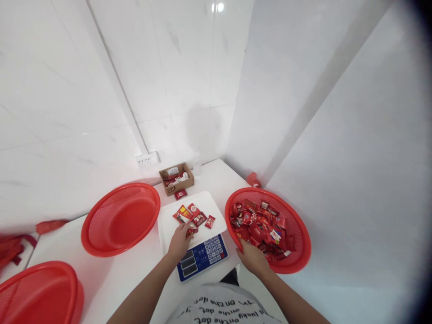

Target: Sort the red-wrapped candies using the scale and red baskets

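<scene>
My left hand [180, 241] is over the front of the white weighing tray [168, 208], fingers closed on a small red-wrapped snack packet [192, 230]. Several more red packets [200, 218] lie together on the tray just beyond the fingertips. Below the tray shows the blue panel of the digital scale [203, 258], with its keys and dark displays. On the right, my right hand [254, 257] grips the near left rim of a red plastic basket [301, 245]. Many mixed red packets [259, 227] fill its bottom. Part of that hand's grip is hidden.
A red basket [88, 231] with nothing visible in it stands left of the scale, and another [72, 274] sits nearer at lower left. Behind the tray is a small cardboard box [182, 185] of packets. Walls with a socket strip [147, 159] border the white table [111, 279].
</scene>
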The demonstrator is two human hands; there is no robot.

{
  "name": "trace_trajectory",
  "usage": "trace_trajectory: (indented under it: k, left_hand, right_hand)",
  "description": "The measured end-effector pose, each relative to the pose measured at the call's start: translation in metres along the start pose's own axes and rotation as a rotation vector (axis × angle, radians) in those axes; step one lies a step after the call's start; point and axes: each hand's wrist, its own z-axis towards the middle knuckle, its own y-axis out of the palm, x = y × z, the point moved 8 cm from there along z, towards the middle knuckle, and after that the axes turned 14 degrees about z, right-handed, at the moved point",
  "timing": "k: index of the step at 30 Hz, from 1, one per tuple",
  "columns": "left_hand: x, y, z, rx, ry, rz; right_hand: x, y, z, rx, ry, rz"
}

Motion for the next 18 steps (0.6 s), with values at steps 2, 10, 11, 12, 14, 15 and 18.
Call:
trace_trajectory:
  k: [2,10,11,12,14,15,18]
  left_hand:
    - [-0.009,-0.008,-0.002,0.02,-0.042,-0.037]
    - [-0.1,-0.09,-0.007,0.306,-0.393,-0.011]
    - [-0.109,-0.098,-0.008,0.357,-0.413,0.022]
    - [-0.115,-0.105,-0.01,0.413,-0.41,0.069]
    - [-0.112,-0.108,-0.011,0.507,-0.332,0.178]
    - [-0.104,-0.103,-0.012,0.524,-0.262,0.22]
    - [-0.066,-0.065,-0.01,0.387,-0.008,0.211]
  right_hand:
    - [0.0,0.0,0.0,0.003,0.003,0.0]
    - [0.0,0.0,0.0,0.004,0.015,0.007]
    - [0.0,0.0,0.0,0.004,0.018,0.007]
    - [0.0,0.0,0.0,0.004,0.019,0.008]
    - [0.0,0.0,0.0,0.005,0.018,0.008]
    - [0.0,0.0,0.0,0.005,0.017,0.008]
    - [0.0,0.001,0.001,0.008,0.008,0.004]
